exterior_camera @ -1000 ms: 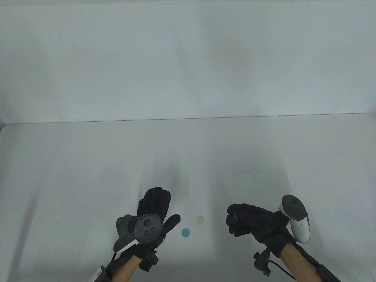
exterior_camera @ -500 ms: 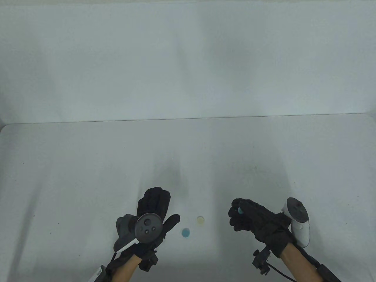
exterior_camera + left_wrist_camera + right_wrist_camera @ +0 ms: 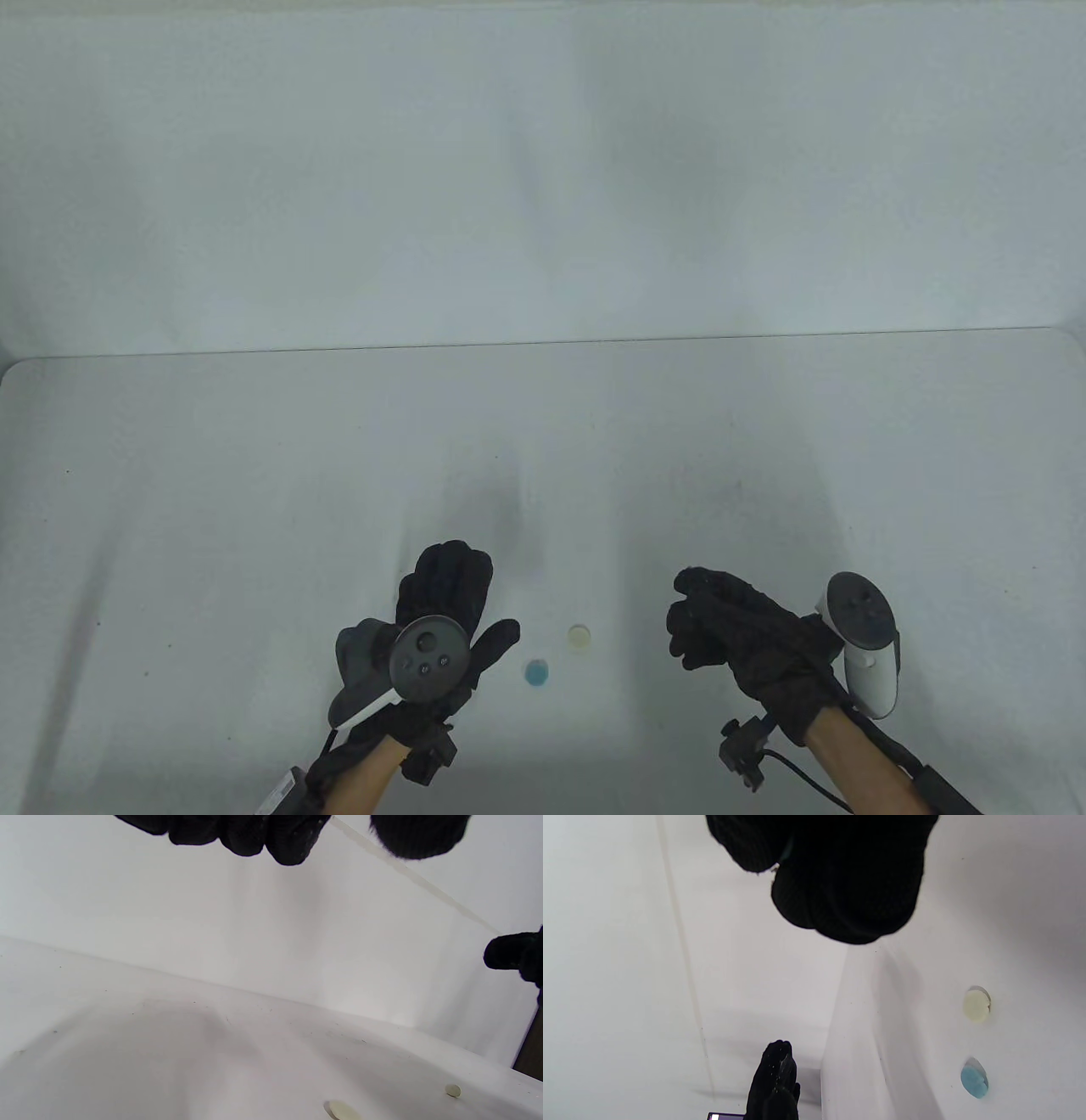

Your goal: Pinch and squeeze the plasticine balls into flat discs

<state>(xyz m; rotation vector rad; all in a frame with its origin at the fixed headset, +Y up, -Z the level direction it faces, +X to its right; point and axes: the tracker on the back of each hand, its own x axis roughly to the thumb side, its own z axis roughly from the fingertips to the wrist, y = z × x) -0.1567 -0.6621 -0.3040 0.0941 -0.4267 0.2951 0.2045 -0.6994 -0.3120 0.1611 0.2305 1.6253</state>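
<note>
A flat blue disc [image 3: 537,672] and a flat pale yellow disc [image 3: 579,637] lie on the white table [image 3: 254,509] between my hands. Both also show in the right wrist view, the blue disc [image 3: 974,1077] and the yellow disc [image 3: 976,1005]. My left hand [image 3: 479,594] rests just left of the discs, fingers stretched, thumb spread, empty. My right hand [image 3: 685,613] is held to the right of the discs with its fingers curled tight. A sliver of teal plasticine [image 3: 787,852] shows between its fingers [image 3: 840,891]; the table view hides it.
A white wall [image 3: 543,170] rises behind the table's far edge. Two pale discs [image 3: 343,1111] lie low in the left wrist view, with my right hand's fingertips [image 3: 513,952] at that view's right edge.
The teal piece seen between my right fingers half a second ago is now covered as they curled tighter. The right hand shifted slightly right. The left hand and both discs have not moved.
</note>
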